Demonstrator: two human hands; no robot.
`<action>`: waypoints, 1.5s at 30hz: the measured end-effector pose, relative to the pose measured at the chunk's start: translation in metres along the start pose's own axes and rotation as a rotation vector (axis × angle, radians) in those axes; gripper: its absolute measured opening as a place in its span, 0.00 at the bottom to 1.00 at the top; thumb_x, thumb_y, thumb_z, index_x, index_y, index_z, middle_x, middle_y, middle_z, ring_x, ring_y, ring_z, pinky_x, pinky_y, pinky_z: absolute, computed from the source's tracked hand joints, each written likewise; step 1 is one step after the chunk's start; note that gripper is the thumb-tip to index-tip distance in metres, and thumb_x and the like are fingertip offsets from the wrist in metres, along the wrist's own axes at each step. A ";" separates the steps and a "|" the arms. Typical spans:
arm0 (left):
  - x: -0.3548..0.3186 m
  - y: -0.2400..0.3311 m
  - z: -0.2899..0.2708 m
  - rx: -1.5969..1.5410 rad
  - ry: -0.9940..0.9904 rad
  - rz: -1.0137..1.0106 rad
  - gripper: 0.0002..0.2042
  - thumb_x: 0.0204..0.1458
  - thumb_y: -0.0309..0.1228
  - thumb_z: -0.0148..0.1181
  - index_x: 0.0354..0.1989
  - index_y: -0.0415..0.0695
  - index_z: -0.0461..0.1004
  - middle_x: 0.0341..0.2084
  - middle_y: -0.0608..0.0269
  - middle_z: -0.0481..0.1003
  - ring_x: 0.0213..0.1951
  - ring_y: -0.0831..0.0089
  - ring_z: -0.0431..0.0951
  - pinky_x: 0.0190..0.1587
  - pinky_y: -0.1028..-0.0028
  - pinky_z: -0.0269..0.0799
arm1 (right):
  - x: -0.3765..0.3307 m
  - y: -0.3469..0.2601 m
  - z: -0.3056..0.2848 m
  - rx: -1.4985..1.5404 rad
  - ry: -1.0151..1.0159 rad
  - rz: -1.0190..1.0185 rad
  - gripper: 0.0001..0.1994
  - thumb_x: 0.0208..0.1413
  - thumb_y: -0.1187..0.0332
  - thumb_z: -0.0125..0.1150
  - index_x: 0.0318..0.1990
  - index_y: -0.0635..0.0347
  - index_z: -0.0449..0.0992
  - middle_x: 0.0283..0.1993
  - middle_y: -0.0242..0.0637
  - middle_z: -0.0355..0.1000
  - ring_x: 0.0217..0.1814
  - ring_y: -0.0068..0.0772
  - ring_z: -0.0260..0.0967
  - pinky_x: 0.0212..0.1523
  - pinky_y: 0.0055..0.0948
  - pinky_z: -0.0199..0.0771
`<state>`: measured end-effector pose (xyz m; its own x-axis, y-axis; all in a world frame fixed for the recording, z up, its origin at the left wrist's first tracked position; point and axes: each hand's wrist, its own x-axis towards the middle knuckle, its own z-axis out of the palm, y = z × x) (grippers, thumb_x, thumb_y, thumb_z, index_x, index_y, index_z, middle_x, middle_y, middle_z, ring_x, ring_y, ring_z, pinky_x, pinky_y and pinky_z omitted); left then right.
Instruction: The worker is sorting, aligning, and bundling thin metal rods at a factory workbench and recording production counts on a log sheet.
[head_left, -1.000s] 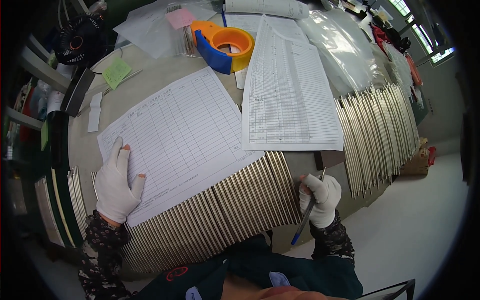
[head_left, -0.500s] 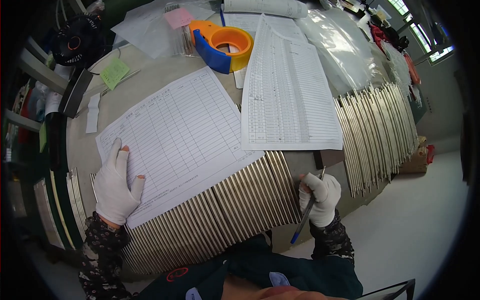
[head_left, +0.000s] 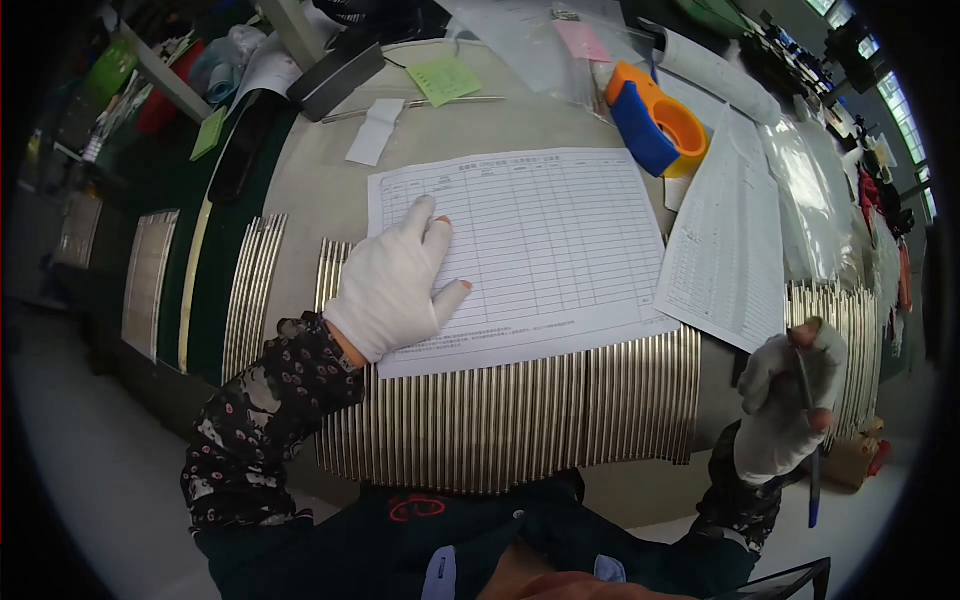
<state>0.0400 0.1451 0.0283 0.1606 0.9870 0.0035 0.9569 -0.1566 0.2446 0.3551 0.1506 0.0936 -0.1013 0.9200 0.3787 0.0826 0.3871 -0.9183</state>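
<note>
A printed form with an empty grid (head_left: 540, 250) lies over a row of thin metal rods (head_left: 500, 420). My left hand (head_left: 392, 285), in a white glove with some bare fingertips, rests on the form's left part, fingers apart. Off to the right, my right hand (head_left: 790, 400), gloved likewise, is closed round a pen (head_left: 814, 490) whose blue end points down. Beside that hand is a second printed sheet (head_left: 725, 235), dense with rows, its left corner against the form. More metal rods (head_left: 855, 345) lie behind my right hand, partly hidden by it.
An orange and blue tape dispenser (head_left: 645, 125) stands beyond the form. Clear plastic bags (head_left: 810, 220) lie at the right. A green sticky note (head_left: 443, 80), a white paper strip (head_left: 376, 132) and a dark box (head_left: 335, 82) sit far left. Another rod bundle (head_left: 254, 290) is left of my hand.
The view has swung left, so the table things appear further right and the form looks straighter. My right hand has turned, keeping the pen. My left hand stays on the form.
</note>
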 end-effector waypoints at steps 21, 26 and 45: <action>-0.005 -0.008 0.000 -0.116 0.008 -0.004 0.27 0.39 0.41 0.61 0.42 0.30 0.66 0.45 0.40 0.62 0.30 0.58 0.75 0.31 0.65 0.72 | 0.089 0.101 0.212 0.089 -0.298 0.436 0.04 0.48 0.75 0.57 0.25 0.60 0.69 0.22 0.28 0.67 0.22 0.15 0.61 0.23 0.16 0.61; -0.003 -0.008 -0.003 -0.105 -0.010 -0.014 0.27 0.38 0.41 0.62 0.41 0.30 0.68 0.45 0.40 0.63 0.28 0.60 0.75 0.29 0.66 0.72 | 0.092 0.101 0.211 -0.024 -0.310 0.412 0.08 0.45 0.76 0.57 0.20 0.60 0.65 0.19 0.23 0.60 0.21 0.13 0.53 0.21 0.16 0.56; -0.005 -0.007 0.001 -0.103 0.079 0.001 0.28 0.36 0.41 0.63 0.41 0.31 0.68 0.44 0.43 0.64 0.28 0.61 0.74 0.28 0.69 0.71 | 0.090 0.102 0.212 -0.140 -0.375 0.306 0.05 0.44 0.76 0.56 0.21 0.64 0.67 0.18 0.25 0.61 0.22 0.14 0.53 0.23 0.18 0.58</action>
<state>0.0327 0.1409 0.0259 0.1382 0.9872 0.0796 0.9261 -0.1572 0.3429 0.1444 0.2601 0.0094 -0.3986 0.9171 0.0039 0.2933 0.1315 -0.9469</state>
